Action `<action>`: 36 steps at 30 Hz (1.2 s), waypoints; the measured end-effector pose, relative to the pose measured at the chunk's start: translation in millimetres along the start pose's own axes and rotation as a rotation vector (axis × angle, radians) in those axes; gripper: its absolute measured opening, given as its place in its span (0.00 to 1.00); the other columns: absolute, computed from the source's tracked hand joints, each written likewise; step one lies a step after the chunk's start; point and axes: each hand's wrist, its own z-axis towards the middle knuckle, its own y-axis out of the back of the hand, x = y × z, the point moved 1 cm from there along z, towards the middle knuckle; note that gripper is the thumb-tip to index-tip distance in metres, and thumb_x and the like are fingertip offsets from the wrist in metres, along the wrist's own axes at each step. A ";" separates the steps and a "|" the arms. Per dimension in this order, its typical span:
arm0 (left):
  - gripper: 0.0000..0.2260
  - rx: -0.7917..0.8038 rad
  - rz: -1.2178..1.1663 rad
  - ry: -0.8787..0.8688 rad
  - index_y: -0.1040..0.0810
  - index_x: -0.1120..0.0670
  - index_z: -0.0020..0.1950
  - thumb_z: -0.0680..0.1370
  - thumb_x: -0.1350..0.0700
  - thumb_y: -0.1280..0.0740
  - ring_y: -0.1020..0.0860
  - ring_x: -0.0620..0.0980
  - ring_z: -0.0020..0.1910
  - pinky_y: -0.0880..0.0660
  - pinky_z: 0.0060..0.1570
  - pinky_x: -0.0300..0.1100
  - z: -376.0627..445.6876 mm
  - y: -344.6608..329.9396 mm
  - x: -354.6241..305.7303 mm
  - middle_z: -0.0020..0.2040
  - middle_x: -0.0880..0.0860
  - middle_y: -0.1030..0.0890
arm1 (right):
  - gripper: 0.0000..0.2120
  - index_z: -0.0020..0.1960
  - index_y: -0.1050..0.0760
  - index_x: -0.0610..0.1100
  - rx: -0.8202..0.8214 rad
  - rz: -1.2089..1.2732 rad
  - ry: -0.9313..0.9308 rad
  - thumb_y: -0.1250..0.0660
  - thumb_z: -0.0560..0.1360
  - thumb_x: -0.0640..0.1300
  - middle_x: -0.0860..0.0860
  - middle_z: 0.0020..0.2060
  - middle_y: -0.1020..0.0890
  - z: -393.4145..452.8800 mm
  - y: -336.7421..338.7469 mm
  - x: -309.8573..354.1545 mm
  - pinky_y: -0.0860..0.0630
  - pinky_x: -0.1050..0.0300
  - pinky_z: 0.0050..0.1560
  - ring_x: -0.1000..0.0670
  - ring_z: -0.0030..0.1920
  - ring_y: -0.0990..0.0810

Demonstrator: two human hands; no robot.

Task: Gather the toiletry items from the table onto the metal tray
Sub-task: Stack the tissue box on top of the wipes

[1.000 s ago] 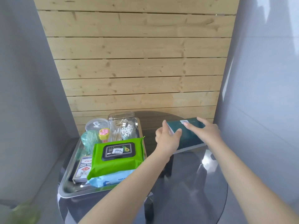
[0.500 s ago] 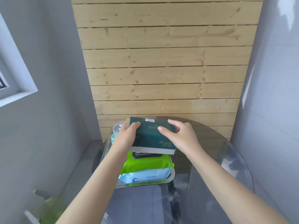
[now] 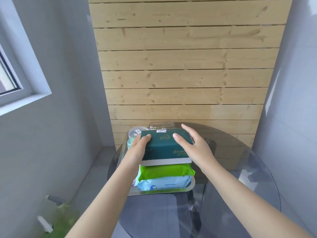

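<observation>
Nearest the camera, the round glass surface (image 3: 240,203) shows no loose items in its visible part, so this looks like the last placement. On it sits the metal tray (image 3: 191,187), its front rim just clear of the blue baby wipes pack (image 3: 164,183). The green wipes pack (image 3: 164,170) lies on the blue one, and the dark green tissue pack (image 3: 164,146) lies flat on top of both.

The step in hand is setting that tissue pack down and letting go. To do it well, it should lie level and square over the green pack before either hand leaves. It overhangs toward the back of the tray, so a light downward press would show whether the soft stack rocks. The hands should then lift straight up and outward, not drag sideways, which could slide the pack off.

The left hand (image 3: 139,148) is on the pack's left end, thumb on the top face and the fingers hidden around the side, so its grip appears to hold the pack. The right hand (image 3: 195,145) has a spread grip: the thumb tip touches the top face, the fingers fan out past the right end, and I cannot tell whether they touch it.

Behind the pack, at the tray's far end, a round clear lidded tub (image 3: 135,132) and a clear plastic box (image 3: 162,124) peek out.
</observation>
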 end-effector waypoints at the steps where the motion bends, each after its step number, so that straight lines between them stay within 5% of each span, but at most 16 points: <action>1: 0.11 0.000 0.011 -0.001 0.25 0.45 0.57 0.77 0.44 0.39 0.26 0.50 0.59 0.32 0.65 0.47 -0.2 2.6 -0.5 0.60 0.50 0.23 | 0.29 0.72 0.37 0.59 -0.004 0.039 -0.012 0.37 0.73 0.62 0.55 0.72 0.33 0.2 1.1 -0.4 0.38 0.58 0.59 0.52 0.73 0.36; 4: 0.27 -0.083 -0.008 0.008 0.31 0.46 0.71 0.73 0.38 0.39 0.30 0.56 0.68 0.33 0.68 0.54 4.6 13.7 -2.6 0.71 0.52 0.29 | 0.26 0.71 0.35 0.55 -0.029 0.185 -0.096 0.42 0.76 0.63 0.55 0.71 0.30 6.9 5.5 -5.5 0.38 0.56 0.65 0.52 0.71 0.33; 7: 0.29 -0.207 0.028 0.044 0.31 0.52 0.71 0.74 0.39 0.42 0.30 0.58 0.70 0.34 0.69 0.56 6.5 27.2 1.2 0.72 0.56 0.30 | 0.29 0.68 0.30 0.54 -0.024 0.359 -0.347 0.45 0.74 0.67 0.49 0.68 0.27 17.8 6.9 -21.7 0.40 0.44 0.73 0.46 0.69 0.31; 12: 0.37 -0.235 0.132 0.120 0.27 0.53 0.67 0.63 0.35 0.45 0.25 0.59 0.63 0.31 0.66 0.56 38.8 48.5 41.2 0.66 0.57 0.24 | 0.36 0.60 0.23 0.49 0.055 0.491 -0.617 0.49 0.69 0.74 0.41 0.62 0.23 35.7 4.3 -69.6 0.26 0.44 0.58 0.39 0.60 0.24; 18: 0.23 -0.214 0.202 0.173 0.27 0.55 0.66 0.77 0.44 0.46 0.23 0.59 0.60 0.29 0.65 0.56 37.2 56.7 60.9 0.61 0.57 0.21 | 0.34 0.61 0.23 0.43 0.182 0.672 -0.569 0.50 0.75 0.69 0.41 0.57 0.18 38.1 -14.4 -88.6 0.25 0.45 0.61 0.41 0.57 0.19; 22: 0.17 -0.196 0.124 0.163 0.25 0.55 0.58 0.78 0.47 0.43 0.19 0.58 0.52 0.24 0.59 0.55 33.3 58.1 57.5 0.52 0.57 0.18 | 0.27 0.58 0.21 0.46 0.253 0.804 -0.482 0.48 0.78 0.64 0.43 0.54 0.17 38.1 -20.5 -87.4 0.23 0.48 0.52 0.42 0.53 0.17; 30: 0.19 -0.208 0.115 0.169 0.24 0.59 0.59 0.78 0.47 0.43 0.19 0.58 0.49 0.25 0.49 0.48 49.2 68.4 54.6 0.54 0.60 0.18 | 0.29 0.58 0.19 0.45 0.314 0.838 -0.472 0.50 0.78 0.64 0.43 0.56 0.17 37.2 -29.2 -84.2 0.25 0.46 0.57 0.42 0.54 0.17; 34: 0.14 -0.214 0.119 0.166 0.25 0.56 0.47 0.79 0.48 0.43 0.22 0.55 0.36 0.27 0.38 0.45 56.8 76.1 53.2 0.41 0.57 0.19 | 0.30 0.61 0.22 0.45 0.332 0.851 -0.486 0.51 0.78 0.65 0.43 0.56 0.16 37.9 -36.4 -78.2 0.25 0.45 0.56 0.43 0.54 0.17; 36: 0.14 -0.222 0.119 0.168 0.25 0.55 0.41 0.79 0.48 0.43 0.21 0.55 0.35 0.25 0.44 0.47 60.7 81.1 53.1 0.36 0.56 0.20 | 0.31 0.64 0.24 0.45 0.341 0.854 -0.487 0.51 0.77 0.65 0.43 0.58 0.17 39.0 -40.4 -76.7 0.25 0.45 0.58 0.42 0.57 0.18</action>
